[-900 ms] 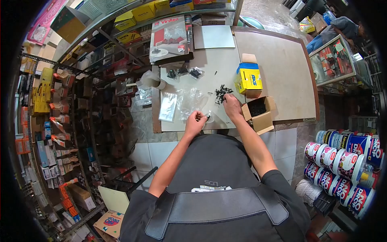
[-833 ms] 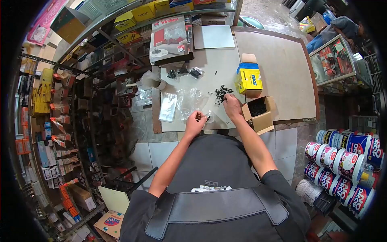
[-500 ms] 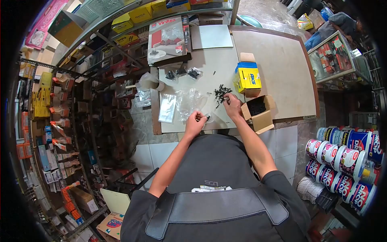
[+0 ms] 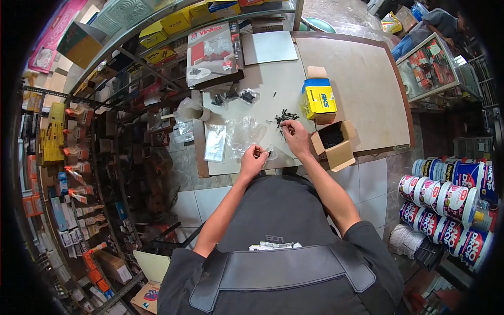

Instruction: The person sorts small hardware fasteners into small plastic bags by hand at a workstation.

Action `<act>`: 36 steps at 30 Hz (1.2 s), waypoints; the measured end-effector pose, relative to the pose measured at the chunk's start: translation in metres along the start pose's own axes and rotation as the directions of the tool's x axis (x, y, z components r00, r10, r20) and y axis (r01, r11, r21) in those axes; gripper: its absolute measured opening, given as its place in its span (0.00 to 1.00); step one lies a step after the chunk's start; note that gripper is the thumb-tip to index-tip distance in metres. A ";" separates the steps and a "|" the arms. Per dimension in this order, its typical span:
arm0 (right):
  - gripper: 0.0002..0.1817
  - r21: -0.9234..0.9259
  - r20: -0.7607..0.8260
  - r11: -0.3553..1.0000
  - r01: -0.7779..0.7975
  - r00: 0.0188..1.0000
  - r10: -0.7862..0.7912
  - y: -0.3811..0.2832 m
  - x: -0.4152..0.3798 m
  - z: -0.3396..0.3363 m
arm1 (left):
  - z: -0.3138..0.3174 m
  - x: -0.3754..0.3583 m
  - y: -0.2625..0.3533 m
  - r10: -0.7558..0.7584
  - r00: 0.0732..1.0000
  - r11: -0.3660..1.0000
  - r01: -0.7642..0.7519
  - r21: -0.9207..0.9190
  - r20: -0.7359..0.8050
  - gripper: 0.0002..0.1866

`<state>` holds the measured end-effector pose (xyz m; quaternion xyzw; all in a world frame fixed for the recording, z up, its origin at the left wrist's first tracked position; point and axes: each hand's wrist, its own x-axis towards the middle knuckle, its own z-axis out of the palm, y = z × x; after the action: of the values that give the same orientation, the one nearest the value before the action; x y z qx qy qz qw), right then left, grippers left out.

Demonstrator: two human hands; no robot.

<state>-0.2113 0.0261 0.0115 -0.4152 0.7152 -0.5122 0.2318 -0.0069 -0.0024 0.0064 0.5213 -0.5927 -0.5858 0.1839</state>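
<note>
My left hand (image 4: 253, 161) is closed in a pinch on a small clear plastic bag (image 4: 272, 156), with a few dark pieces at its mouth. My right hand (image 4: 296, 138) has its fingertips drawn together at the near edge of a loose pile of black screws (image 4: 286, 115). Whatever lies between those fingertips is too small to make out. Just right of that hand, an open cardboard box (image 4: 341, 154) holds a mass of small black pieces. Behind it stands a yellow and blue AKS box (image 4: 320, 101) with its flap up.
Filled bags of black pieces (image 4: 248, 95) lie at the table's back left, near a Vinilex box (image 4: 212, 55). Flat clear bags (image 4: 215, 143) rest at the left edge. Shelving (image 4: 84, 173) flanks the left; paint tubs (image 4: 446, 205) are stacked right. Another person (image 4: 438, 26) is at the upper right.
My right hand has shifted slightly left and up against the near side of the screw pile. My left hand stays with the bag. The whole view has moved a little.
</note>
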 end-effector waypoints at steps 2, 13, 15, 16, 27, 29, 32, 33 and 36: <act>0.08 0.036 0.081 0.999 -0.017 0.997 0.014 -0.020 -0.003 -0.003 | 0.000 0.001 -0.003 0.022 1.000 1.000 -0.022 -0.005 -0.001 0.10; 0.10 0.020 0.404 0.917 0.397 0.836 -0.371 -0.049 -0.027 -0.025 | -0.004 -0.001 0.000 -0.008 1.000 0.998 0.007 -0.057 -0.016 0.09; 0.11 -0.020 0.496 0.882 0.471 0.770 -0.400 -0.046 -0.030 -0.026 | -0.004 -0.001 0.001 -0.013 1.000 0.998 0.012 -0.061 -0.019 0.08; 0.11 -0.022 0.497 0.900 0.436 0.786 -0.368 -0.047 -0.032 -0.026 | -0.004 0.000 0.002 -0.005 1.000 0.998 0.003 -0.065 -0.018 0.08; 0.15 0.083 0.389 0.971 0.226 0.889 -0.240 -0.060 -0.031 -0.024 | -0.003 0.003 -0.003 -0.019 1.000 0.997 0.019 -0.080 -0.004 0.08; 0.14 0.127 0.403 0.967 0.222 0.879 -0.254 -0.054 -0.032 -0.021 | -0.002 0.004 -0.003 -0.011 1.000 0.997 0.011 -0.074 -0.005 0.08; 0.14 0.049 0.303 0.989 0.142 0.941 -0.150 -0.036 -0.030 -0.016 | -0.003 0.004 -0.005 0.015 0.999 0.999 -0.016 -0.047 -0.030 0.09; 0.14 0.049 0.305 0.989 0.143 0.940 -0.151 -0.024 -0.028 -0.014 | -0.003 0.004 -0.005 0.015 0.999 0.999 -0.017 -0.048 -0.031 0.09; 0.16 -0.114 0.111 0.989 0.098 0.990 -0.085 0.024 -0.017 -0.008 | -0.003 0.003 -0.004 0.008 1.000 0.999 -0.009 -0.042 -0.023 0.09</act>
<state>-0.2162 0.0480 -0.0097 -0.4874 0.7113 -0.4559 0.2205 -0.0037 -0.0059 0.0022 0.5214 -0.5803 -0.5914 0.2039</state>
